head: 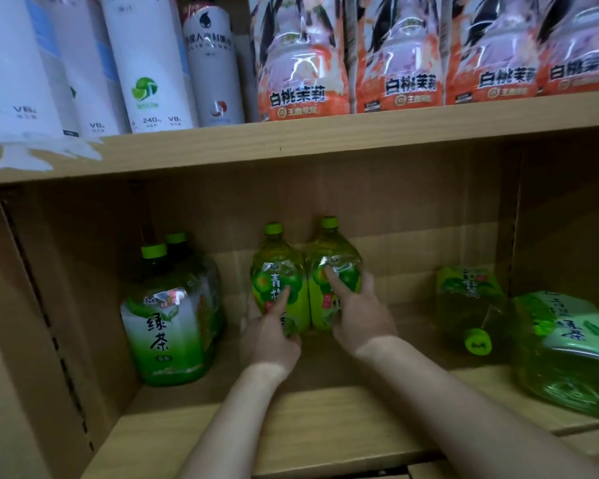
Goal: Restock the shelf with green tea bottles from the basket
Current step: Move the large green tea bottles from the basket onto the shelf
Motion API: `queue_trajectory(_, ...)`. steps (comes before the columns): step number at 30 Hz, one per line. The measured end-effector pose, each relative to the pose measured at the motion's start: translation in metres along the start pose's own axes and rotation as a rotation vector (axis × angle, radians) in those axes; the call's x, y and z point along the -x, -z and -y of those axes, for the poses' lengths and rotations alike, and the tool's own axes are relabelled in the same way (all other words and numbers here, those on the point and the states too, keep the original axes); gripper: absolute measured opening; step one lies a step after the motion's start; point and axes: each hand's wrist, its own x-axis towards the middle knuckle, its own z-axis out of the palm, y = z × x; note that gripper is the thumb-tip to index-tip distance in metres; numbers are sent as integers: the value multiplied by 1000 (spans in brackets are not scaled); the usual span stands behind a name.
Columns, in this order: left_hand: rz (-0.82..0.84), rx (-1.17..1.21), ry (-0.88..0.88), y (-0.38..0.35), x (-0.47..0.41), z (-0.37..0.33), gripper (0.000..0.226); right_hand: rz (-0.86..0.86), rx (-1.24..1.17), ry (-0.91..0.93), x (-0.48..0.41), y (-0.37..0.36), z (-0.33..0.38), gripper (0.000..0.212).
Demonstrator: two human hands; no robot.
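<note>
Two yellow-green tea bottles stand upright side by side deep on the lower wooden shelf (291, 420). My left hand (274, 337) grips the left bottle (278, 271), with a finger pointing up its label. My right hand (358, 312) grips the right bottle (329, 257) from its right side. Two darker green tea bottles (166, 316) stand upright at the shelf's left, one behind the other. Two more green bottles (471, 305) (567, 350) lie on their sides at the right. No basket is in view.
The upper shelf board (325, 140) hangs close above the bottle caps. It carries tall white bottles (146, 63) on the left and orange-labelled peach tea bottles (301, 63) on the right. The cabinet's side wall (32, 305) bounds the left.
</note>
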Motion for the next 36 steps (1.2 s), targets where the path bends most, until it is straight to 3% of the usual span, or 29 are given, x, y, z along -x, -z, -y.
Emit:
queue_trajectory(7, 100, 57, 56, 7, 4, -2, 83, 144, -54, 38, 2, 32, -12, 84)
queue_trajectory(10, 98, -14, 60, 17, 11, -18, 81, 67, -16, 56, 28, 74, -28, 69)
queue_trajectory(13, 34, -25, -99, 21, 26, -50, 68, -9, 158, -50, 62, 110, -64, 47)
queue_trajectory(19, 211, 22, -435, -22, 69, -132, 45, 90, 234, -301, 105, 127, -138, 70)
queue_trajectory(24, 360, -39, -429, -77, 73, -178, 68, -39, 311, -238, 109, 115, -154, 73)
queue_trajectory(28, 435, -22, -417, -100, 62, -194, 51, -27, 279, -200, 110, 121, -166, 71)
queue_trajectory(30, 423, 14, -413, -100, 58, -191, 23, -2, 251, -184, 109, 127, -174, 71)
queue_trajectory(33, 360, -31, -515, -83, 65, -178, 17, 20, 202, -165, 110, 133, -179, 71)
queue_trajectory(36, 188, -80, -706, -48, 82, -161, 12, 50, 327, -163, 111, 137, -178, 75)
